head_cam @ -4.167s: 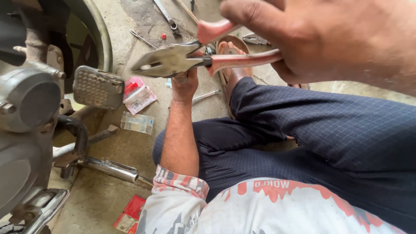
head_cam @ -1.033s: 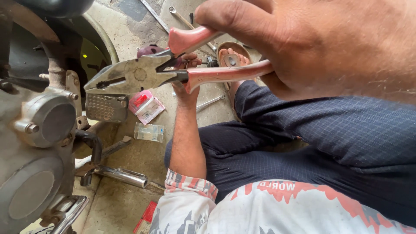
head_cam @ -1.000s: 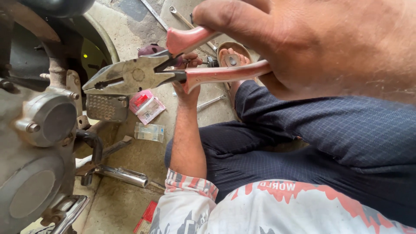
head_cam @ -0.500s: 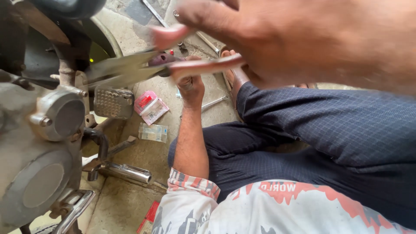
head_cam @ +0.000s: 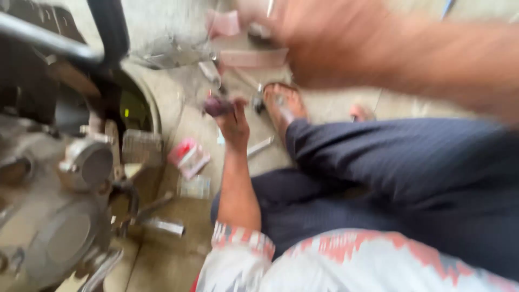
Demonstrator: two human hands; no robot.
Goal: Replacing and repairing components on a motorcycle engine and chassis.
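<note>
Right hand, blurred at the top of my view, is clamped on the pink-handled pliers, whose grey jaws point left toward the motorcycle engine. Left hand rests low on the floor, fingers closed on a small dark object. I judge the pliers are being brought to the engine; next comes steadying and seating the jaws.

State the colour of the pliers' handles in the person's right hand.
Pink-red, blurred, on the pliers in the right hand; head view.
</note>
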